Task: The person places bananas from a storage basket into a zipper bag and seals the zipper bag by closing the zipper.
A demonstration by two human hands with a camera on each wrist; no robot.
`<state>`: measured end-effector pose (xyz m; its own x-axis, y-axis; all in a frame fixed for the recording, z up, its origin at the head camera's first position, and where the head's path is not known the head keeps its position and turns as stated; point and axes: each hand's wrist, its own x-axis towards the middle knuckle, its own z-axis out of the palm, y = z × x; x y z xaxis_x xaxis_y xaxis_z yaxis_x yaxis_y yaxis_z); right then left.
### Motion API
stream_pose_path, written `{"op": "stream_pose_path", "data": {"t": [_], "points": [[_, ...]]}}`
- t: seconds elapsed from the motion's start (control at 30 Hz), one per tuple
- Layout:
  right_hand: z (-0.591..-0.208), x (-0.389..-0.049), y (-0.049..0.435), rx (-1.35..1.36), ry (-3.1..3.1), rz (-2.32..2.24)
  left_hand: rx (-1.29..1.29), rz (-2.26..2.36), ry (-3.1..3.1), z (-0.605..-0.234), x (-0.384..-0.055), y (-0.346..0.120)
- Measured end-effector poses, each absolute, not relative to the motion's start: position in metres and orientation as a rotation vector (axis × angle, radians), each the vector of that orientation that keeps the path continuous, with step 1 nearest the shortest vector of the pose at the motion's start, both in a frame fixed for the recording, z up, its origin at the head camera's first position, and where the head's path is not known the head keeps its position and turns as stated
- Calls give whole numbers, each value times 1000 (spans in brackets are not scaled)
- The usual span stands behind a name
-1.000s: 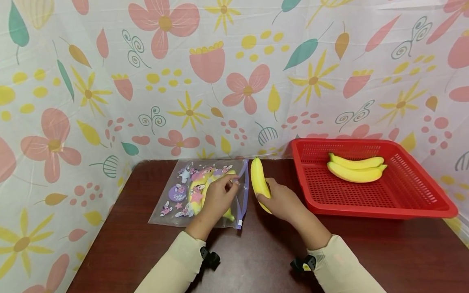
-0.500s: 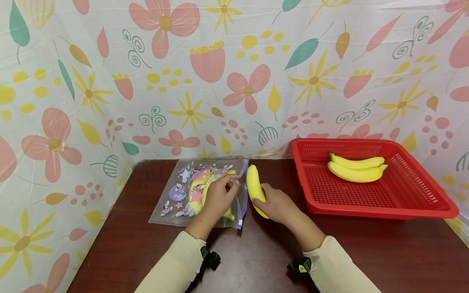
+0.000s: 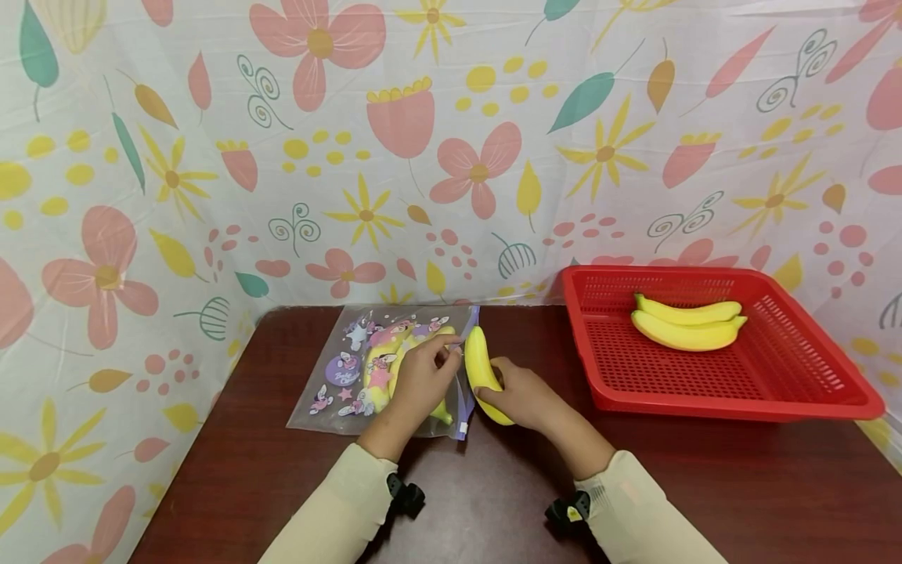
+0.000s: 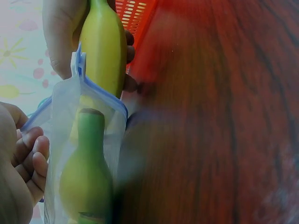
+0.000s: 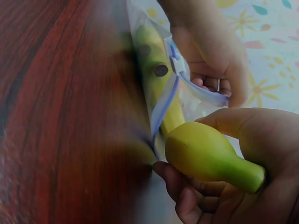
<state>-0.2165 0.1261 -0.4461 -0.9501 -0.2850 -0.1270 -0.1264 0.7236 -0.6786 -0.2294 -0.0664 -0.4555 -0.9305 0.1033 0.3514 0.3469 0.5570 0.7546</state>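
A clear zip bag (image 3: 310, 415) with purple cartoon prints lies on the table, several yellow bananas (image 3: 375, 372) inside it. My left hand (image 3: 423, 374) pinches the upper edge of its mouth; in the right wrist view the blue-purple zip strip (image 5: 164, 105) stands parted. My right hand (image 3: 527, 398) grips one more banana (image 3: 479, 364) around its near half, thumb on one side and fingers on the other. The far end of this banana is right at the bag's mouth. Its green stem (image 5: 245, 175) points back toward my right palm.
To the right stands a red perforated basket (image 3: 733, 409) with two bananas (image 3: 687, 333) lying side by side in it. The dark wooden table (image 3: 493, 509) meets a flower-printed curtain (image 3: 458, 258) at the back and left.
My right hand has brought its banana leftward and lower, from beside the bag to its mouth. The left hand has stayed at the bag's edge.
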Motion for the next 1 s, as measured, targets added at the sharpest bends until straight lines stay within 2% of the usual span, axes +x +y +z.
{"op": "stream_pose_path", "data": {"t": [1.0], "points": [[-455, -226, 106, -361, 2414, -1397, -378, -1300, -2530, -457, -229, -67]]}}
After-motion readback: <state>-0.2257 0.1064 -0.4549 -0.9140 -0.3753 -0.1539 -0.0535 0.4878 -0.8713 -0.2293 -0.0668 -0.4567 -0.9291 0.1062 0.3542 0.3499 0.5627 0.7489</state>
